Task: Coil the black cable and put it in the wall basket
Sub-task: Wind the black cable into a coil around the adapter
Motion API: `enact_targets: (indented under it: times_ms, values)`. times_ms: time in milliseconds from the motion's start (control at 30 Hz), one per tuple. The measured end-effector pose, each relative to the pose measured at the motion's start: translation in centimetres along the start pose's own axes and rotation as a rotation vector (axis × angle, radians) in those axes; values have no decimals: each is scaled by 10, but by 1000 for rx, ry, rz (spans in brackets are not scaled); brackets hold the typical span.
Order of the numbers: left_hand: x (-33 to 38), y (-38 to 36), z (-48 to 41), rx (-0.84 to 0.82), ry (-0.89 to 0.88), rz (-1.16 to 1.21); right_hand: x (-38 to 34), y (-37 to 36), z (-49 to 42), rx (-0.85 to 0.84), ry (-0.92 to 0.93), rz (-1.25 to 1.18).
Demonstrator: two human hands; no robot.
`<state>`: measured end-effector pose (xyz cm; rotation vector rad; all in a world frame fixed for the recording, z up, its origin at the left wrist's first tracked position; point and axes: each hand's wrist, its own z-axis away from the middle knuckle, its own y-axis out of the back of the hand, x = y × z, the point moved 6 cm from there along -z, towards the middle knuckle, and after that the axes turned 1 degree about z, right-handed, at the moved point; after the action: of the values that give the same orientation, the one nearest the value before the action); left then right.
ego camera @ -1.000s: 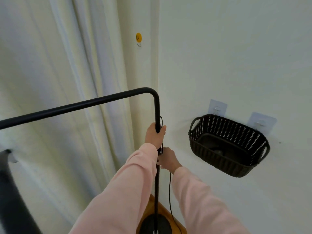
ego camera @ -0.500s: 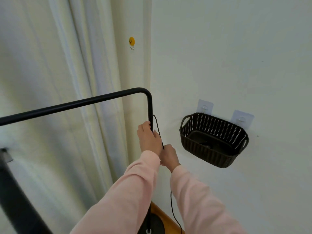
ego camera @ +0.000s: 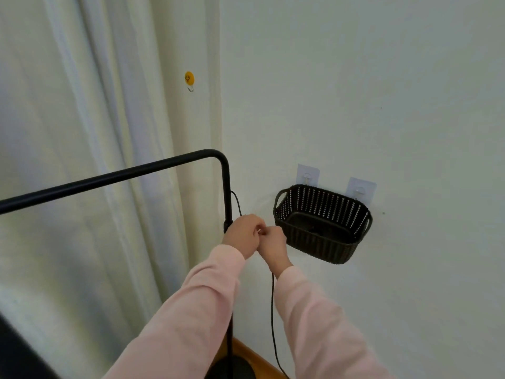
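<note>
fingers (ego camera: 252,224) of the left hand (ego camera: 241,233) are curled, their tips meeting those of the right hand (ego camera: 273,243), and both hands pinch the black cable (ego camera: 272,310) just right of the stand pole (ego camera: 226,187). the cable loops off the pole above the left hand, passes through both grips and hangs slack below the right hand. the wall basket (ego camera: 325,253) hangs on two adhesive hooks (ego camera: 308,175), near the right hand but not touching it.

A black metal rail (ego camera: 114,178) bends down into an upright post in front of a pale curtain (ego camera: 82,132). A yellow smiley hook (ego camera: 189,77) sticks near the corner, two clear adhesive hooks (ego camera: 307,175) sit on the white wall (ego camera: 355,77), and a wooden board (ego camera: 252,356) lies at the post's foot.
</note>
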<state>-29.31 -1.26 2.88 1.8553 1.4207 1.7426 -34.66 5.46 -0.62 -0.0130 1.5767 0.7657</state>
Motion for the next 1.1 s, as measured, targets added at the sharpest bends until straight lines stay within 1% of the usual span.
enact_targets:
  times_ms: [133,267,333,467,533,600,733,767,800,833,867,933,1000,1100]
  values:
    - [4,-1,-1,-194,-82,-171,-3,11,-1,73,-31,-139]
    - [6,13,-9,-219,-87,-219,-7,15,2,90,-36,-214]
    - [9,21,-11,-187,-82,-193,-11,15,5,70,-12,-252]
    - [9,36,-10,-2,-36,-32,-18,14,13,20,48,-267]
    - [6,41,-10,66,-17,28,-21,15,18,2,84,-251]
    - [4,47,-9,115,0,84,-23,18,22,-35,113,-127]
    - [-3,58,-6,238,46,212,-17,21,25,-116,89,384]
    - [-3,59,-5,254,53,230,-15,23,26,-106,68,463]
    - [-3,60,-4,262,58,240,-14,26,26,-78,49,492]
    - [-3,60,-3,268,63,253,-14,28,26,-37,42,460]
    - [-4,60,-2,273,67,270,-16,31,27,10,44,364]
    - [-5,59,-2,270,72,302,-24,37,32,94,62,89]
    - [-2,57,0,242,57,288,-36,44,38,154,93,-133]
    - [5,54,3,190,16,239,-49,52,43,213,130,-322]
